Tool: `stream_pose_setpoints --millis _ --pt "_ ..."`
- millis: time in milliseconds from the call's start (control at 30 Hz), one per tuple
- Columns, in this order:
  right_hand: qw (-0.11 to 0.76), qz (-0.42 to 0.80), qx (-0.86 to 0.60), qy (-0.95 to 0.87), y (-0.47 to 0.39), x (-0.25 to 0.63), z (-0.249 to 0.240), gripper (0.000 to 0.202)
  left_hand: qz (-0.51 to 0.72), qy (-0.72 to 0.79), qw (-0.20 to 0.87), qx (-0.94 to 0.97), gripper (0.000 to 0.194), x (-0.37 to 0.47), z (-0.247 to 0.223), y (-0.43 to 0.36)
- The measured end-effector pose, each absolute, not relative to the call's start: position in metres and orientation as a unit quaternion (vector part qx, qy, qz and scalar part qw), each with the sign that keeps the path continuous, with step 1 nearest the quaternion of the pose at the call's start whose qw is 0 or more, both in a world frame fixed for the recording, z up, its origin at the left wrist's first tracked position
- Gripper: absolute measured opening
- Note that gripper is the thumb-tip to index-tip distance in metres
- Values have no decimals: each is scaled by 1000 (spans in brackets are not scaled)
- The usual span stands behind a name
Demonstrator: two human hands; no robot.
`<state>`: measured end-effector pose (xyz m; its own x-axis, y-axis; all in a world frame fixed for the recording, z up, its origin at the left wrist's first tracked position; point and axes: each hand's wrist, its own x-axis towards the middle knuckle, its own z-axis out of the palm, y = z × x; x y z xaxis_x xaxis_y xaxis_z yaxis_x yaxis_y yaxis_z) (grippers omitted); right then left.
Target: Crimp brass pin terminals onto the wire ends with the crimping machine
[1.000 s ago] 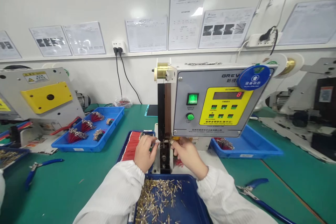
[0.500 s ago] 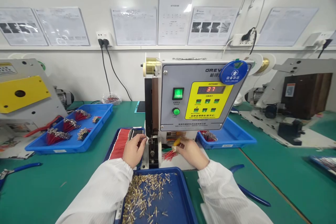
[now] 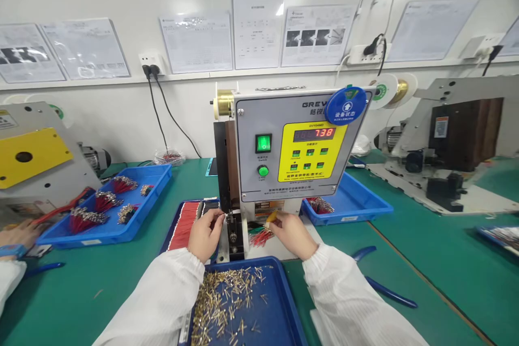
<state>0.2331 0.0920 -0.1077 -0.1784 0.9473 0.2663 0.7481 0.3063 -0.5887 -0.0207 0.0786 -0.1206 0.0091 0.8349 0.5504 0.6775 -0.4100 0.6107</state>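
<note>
My left hand [image 3: 206,233] is closed in a pinch at the left side of the machine's black crimping head [image 3: 233,237]. Whatever its fingertips hold is too small to make out. On the other side of the head, my right hand [image 3: 293,233] has its fingers closed, a yellow cover [image 3: 272,217] showing at one fingertip. Those fingers are at the upper end of a bunch of red wires [image 3: 261,238], with some green among them, on the machine's base. In front of the crimping machine [image 3: 259,170] stands a dark blue tray [image 3: 279,303] holding many small brass-coloured pin-like pieces.
Red wires fill a tray [image 3: 184,227] beside my left hand. Blue trays [image 3: 152,194] [image 3: 367,208] with wire bundles stand left and right. Blue-handled pliers [image 3: 391,292] lie at right. Another person's hand [image 3: 18,235] is at far left, near a neighbouring machine [image 3: 36,157].
The machine's red display now reads 738, where 37 showed before. Another person's hand has come in at far left. The view has shifted slightly; my hands keep nearly the same places.
</note>
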Motion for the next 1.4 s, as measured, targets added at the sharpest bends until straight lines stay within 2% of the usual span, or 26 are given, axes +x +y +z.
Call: stream_pose_setpoints --millis 233,367,500,867,1133,1400 --pt "305 103 -575 -752 82 232 -93 20 457 539 79 704 24 -21 -121 80" --pt "191 46 -503 -842 56 215 -82 28 460 538 96 700 24 -19 -120 79" --pt "106 82 -416 -900 28 195 -81 19 467 539 106 693 21 -17 -118 77" --pt "76 157 -349 -921 11 172 -97 15 465 551 125 682 18 -14 -115 73" --pt "136 196 -368 -899 15 176 -93 13 468 554 122 678 16 -14 -116 73" --pt "122 226 -397 -881 17 174 -95 14 459 559 126 679 13 -14 -116 72"
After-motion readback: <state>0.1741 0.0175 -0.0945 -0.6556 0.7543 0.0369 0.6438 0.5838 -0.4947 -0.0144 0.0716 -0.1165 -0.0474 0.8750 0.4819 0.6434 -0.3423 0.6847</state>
